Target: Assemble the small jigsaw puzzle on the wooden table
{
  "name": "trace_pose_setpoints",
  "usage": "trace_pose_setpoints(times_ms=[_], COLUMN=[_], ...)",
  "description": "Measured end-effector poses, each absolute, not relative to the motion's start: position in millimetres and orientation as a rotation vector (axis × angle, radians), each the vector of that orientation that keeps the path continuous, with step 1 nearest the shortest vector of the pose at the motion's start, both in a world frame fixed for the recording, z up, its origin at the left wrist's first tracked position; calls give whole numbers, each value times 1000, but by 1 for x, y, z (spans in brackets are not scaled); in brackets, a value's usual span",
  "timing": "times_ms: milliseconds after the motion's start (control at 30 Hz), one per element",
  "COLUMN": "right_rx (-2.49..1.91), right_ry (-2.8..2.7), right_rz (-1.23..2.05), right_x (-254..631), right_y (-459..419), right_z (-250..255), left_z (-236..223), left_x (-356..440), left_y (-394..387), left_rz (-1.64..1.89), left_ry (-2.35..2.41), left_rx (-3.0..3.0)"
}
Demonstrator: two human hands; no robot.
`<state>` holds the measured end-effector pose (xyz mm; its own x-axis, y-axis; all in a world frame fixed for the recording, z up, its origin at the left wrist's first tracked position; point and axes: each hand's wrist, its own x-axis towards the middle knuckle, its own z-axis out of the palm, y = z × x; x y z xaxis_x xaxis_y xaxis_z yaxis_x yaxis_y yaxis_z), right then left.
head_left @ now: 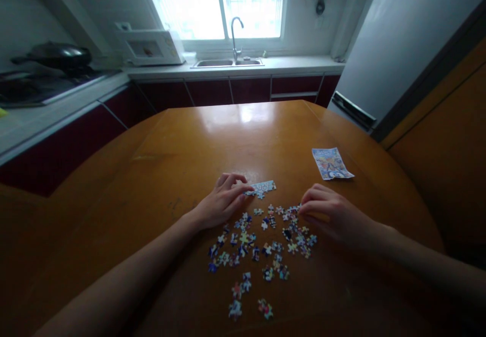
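My left hand (pixel 224 198) rests on the table with its fingers stretched out, the fingertips at the left end of a joined strip of light blue jigsaw puzzle (pixel 265 186). Part of that strip lies under the fingers. On the other side, my right hand (pixel 330 209) is closed in a pinch, thumb and forefinger on a small puzzle piece (pixel 299 208) at the right edge of the loose pieces. Its other fingers are curled in. Between and below both hands, loose puzzle pieces (pixel 244 237) in mixed colours lie scattered, some overlapping.
A crumpled printed picture sheet (pixel 332 164) lies beyond my right hand on the brown wooden table (pixel 228 139). Behind the table are a counter with a sink (pixel 214 63) and a white microwave (pixel 150 47). A dark pan (pixel 61 54) sits on the stove at left; a fridge (pixel 398 38) stands right.
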<state>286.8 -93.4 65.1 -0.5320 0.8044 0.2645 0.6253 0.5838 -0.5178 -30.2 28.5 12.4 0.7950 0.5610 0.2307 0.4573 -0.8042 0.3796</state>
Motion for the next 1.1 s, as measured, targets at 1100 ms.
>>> trace_pose_setpoints(times_ms=[1100], right_rx=[-1411], right_ry=[-1493], right_rz=[1197], right_x=[277], right_y=[-90], right_z=[45], left_z=[13], left_x=[-29], left_y=[26], left_rz=[514], left_ry=[782], left_rx=[2684])
